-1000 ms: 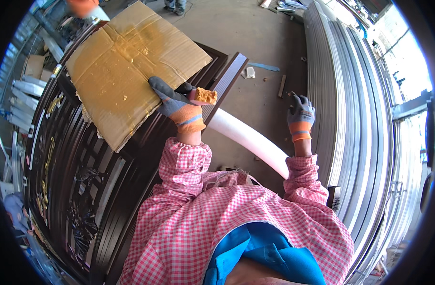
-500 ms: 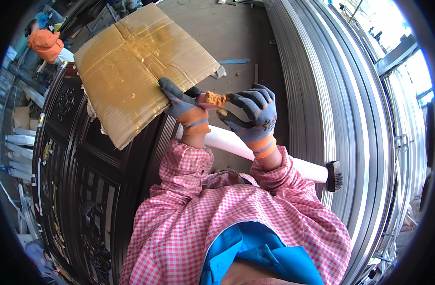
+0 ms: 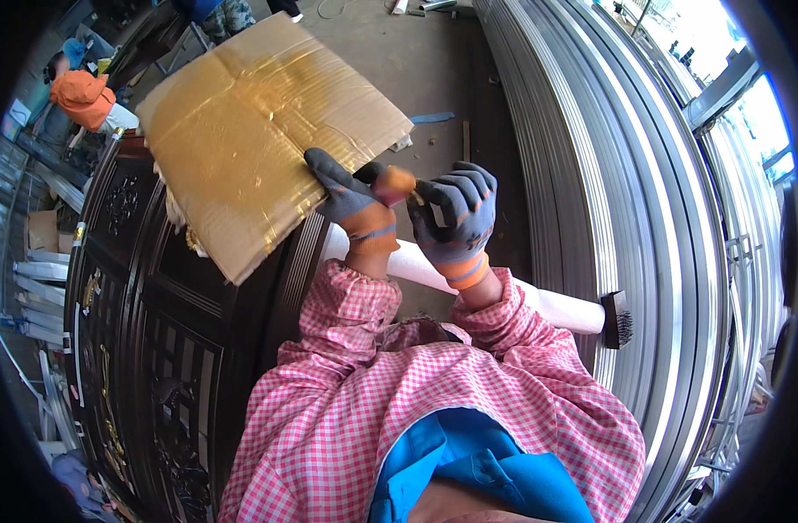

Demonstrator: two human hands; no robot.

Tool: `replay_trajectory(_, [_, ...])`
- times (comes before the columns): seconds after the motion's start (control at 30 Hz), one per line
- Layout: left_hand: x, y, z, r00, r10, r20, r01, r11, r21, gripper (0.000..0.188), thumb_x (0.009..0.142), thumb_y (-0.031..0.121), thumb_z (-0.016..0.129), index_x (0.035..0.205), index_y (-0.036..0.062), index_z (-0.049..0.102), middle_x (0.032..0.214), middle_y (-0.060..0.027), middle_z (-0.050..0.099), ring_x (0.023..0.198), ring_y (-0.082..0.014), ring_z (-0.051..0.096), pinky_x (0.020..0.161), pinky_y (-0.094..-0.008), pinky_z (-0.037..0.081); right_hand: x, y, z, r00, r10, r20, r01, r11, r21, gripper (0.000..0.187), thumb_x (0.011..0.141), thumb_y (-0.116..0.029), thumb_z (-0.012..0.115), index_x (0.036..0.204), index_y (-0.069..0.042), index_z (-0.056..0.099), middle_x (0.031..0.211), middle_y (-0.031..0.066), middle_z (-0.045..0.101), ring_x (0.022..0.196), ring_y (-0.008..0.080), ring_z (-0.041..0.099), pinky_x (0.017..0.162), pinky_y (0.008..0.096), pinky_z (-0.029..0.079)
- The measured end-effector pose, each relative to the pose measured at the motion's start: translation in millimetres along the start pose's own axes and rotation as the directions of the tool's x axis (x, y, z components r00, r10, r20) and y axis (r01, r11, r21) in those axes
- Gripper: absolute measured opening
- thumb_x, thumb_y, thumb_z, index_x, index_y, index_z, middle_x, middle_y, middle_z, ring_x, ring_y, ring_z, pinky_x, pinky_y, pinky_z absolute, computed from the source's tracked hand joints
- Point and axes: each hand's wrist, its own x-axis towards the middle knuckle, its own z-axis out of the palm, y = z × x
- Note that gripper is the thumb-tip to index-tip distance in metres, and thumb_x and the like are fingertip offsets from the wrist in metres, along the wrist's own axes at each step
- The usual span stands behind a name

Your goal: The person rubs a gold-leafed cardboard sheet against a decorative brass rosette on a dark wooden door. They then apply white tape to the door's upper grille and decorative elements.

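Note:
My left hand (image 3: 357, 209), in a grey and orange glove, is closed on the edge of a cardboard sheet (image 3: 233, 148), its thumb on top. Gold paint is smeared over much of the sheet. A small pink and orange sponge-like piece (image 3: 394, 184), blurred now, sits at the right side of that hand, apparently in its fingers. My right hand (image 3: 456, 222), gloved alike, pinches with thumb and forefinger right beside the piece. Gold stains show at these fingertips. Whatever lies between them is too small to make out.
Below the sheet stands a dark carved door panel (image 3: 185, 279) with gold details. Long metal profiles (image 3: 582, 174) run along the right. A white roll (image 3: 547, 305) passes under my arms, a dark-bristled brush (image 3: 617, 321) at its end. A person in orange (image 3: 83, 98) is far left.
The cardboard and my left hand have shifted slightly right. My right hand's thumb and forefinger have come together beside the pink and orange piece, which has turned and blurred.

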Motion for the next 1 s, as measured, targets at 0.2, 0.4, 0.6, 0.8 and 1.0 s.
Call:
replay_trajectory(0.2, [16.2, -9.2, 0.5, 0.998, 0.062, 0.018, -0.063, 0.997, 0.047, 0.048, 0.098, 0.028, 0.063, 0.132, -0.0017, 0.050, 0.117, -0.0090, 0.063, 0.097, -0.0169, 0.065, 0.078, -0.0285, 0.055, -3.0, -10.0, -7.7, 0.607, 0.574, 0.550, -0.735, 0.142, 0.663, 0.017, 0.091, -0.018, 0.068, 0.091, -0.001, 0.069, 0.083, 0.0005, 0.068, 0.076, 0.0061, 0.060, 0.068, 0.0211, 0.045])
replay_trajectory(0.4, [18.4, -13.9, 6.2, 0.988, 0.148, 0.053, -0.149, 0.989, 0.016, 0.046, 0.096, 0.019, 0.064, 0.134, -0.0021, 0.048, 0.129, -0.0115, 0.059, 0.116, -0.0191, 0.060, 0.102, -0.0317, 0.047, -11.8, -1.5, -5.2, 0.506, 0.523, 0.686, -0.688, -0.236, 0.687, 0.021, 0.092, -0.023, 0.067, 0.092, -0.002, 0.067, 0.085, 0.0031, 0.067, 0.076, 0.0098, 0.060, 0.070, 0.0230, 0.047])
replay_trajectory(0.6, [6.1, -13.1, 18.2, 0.996, 0.008, 0.091, 0.016, 0.966, -0.258, 0.045, 0.095, 0.019, 0.066, 0.133, 0.0034, 0.048, 0.121, -0.0053, 0.060, 0.107, -0.0168, 0.060, 0.095, -0.0334, 0.050, 5.9, -12.7, -12.1, 0.991, 0.133, -0.035, -0.123, 0.973, 0.197, 0.006, 0.085, -0.005, 0.065, 0.091, -0.001, 0.064, 0.081, 0.0059, 0.064, 0.079, 0.0132, 0.059, 0.075, 0.0276, 0.046])
replay_trajectory(0.8, [14.4, -16.2, 9.9, 0.974, -0.154, 0.164, 0.200, 0.927, -0.317, 0.047, 0.100, 0.023, 0.057, 0.140, 0.0025, 0.045, 0.137, -0.0072, 0.055, 0.120, -0.0199, 0.057, 0.103, -0.0334, 0.045, 15.0, -2.7, -31.5, 0.759, 0.480, 0.440, -0.583, 0.200, 0.788, 0.025, 0.097, -0.023, 0.057, 0.091, 0.001, 0.064, 0.085, 0.0051, 0.067, 0.080, 0.0105, 0.059, 0.077, 0.0250, 0.047])
replay_trajectory(1.0, [53.9, -46.6, -18.3, 0.989, -0.016, 0.147, 0.074, 0.915, -0.398, 0.045, 0.099, 0.026, 0.058, 0.138, 0.0054, 0.049, 0.138, -0.0054, 0.056, 0.122, -0.0188, 0.055, 0.099, -0.0333, 0.046, -5.4, 82.7, -32.5, 0.708, 0.566, 0.422, -0.674, 0.362, 0.644, 0.027, 0.096, -0.022, 0.061, 0.104, 0.003, 0.069, 0.093, 0.0091, 0.072, 0.083, 0.0157, 0.067, 0.076, 0.0291, 0.051])
